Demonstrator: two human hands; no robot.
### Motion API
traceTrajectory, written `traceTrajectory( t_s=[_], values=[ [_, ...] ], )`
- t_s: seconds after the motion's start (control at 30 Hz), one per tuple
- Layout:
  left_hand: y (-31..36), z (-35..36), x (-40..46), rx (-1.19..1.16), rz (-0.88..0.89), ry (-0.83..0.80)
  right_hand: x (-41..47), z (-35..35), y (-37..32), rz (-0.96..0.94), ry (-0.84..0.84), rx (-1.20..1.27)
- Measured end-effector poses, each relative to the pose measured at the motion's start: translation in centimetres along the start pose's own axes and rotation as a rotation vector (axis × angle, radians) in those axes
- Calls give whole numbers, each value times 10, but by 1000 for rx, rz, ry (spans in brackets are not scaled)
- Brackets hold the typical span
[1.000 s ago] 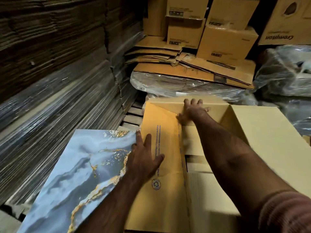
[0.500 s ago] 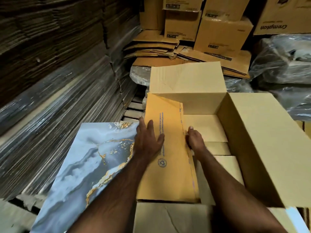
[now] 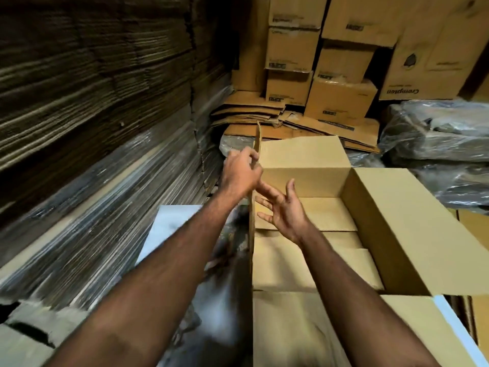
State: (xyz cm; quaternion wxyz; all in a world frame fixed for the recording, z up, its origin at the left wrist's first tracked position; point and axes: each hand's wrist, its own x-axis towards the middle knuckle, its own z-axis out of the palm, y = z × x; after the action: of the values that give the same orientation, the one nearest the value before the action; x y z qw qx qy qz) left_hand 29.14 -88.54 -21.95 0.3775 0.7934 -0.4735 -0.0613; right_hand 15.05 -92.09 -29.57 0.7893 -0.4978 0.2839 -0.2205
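Storeroom walled with flat cardboard [image 3: 92, 128]. Pinching the upright flap [image 3: 257, 144]: left hand [image 3: 239, 172]. Just right of those fingers, right hand [image 3: 283, 207] spread, empty, inside the box [image 3: 397, 221]. Best to fold the flap along its crease, palm bracing.

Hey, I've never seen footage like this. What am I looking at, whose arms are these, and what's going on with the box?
There is no machine here. These are a person's two bare arms, filmed by one wide-angle camera worn on the head, looking forward and down, which is why the edges bend. In front stands an open cardboard box. The left hand grips the box's left flap, which stands upright with its edge toward the camera. The right hand reaches over the open inside of the box, fingers spread, holding nothing. Left of the box lies a blurred marbled sheet. Around it are stacks of flattened cardboard, closed cartons and plastic-wrapped bundles.
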Motion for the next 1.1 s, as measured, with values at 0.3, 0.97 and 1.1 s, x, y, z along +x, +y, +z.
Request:
traceTrajectory(
  t_s=[0.3, 0.97, 1.1],
  values=[
    [-85, -25, -27, 630, -434, -297, -25, 26, 43, -55, 142, -506],
    [-71, 126, -69, 190, -790, -434, -64, -86, 96, -111, 331, -1186],
    [-71, 125, -77, 56, -767, -290, -62, -92, 99, -56, 297, -1227]
  ],
)
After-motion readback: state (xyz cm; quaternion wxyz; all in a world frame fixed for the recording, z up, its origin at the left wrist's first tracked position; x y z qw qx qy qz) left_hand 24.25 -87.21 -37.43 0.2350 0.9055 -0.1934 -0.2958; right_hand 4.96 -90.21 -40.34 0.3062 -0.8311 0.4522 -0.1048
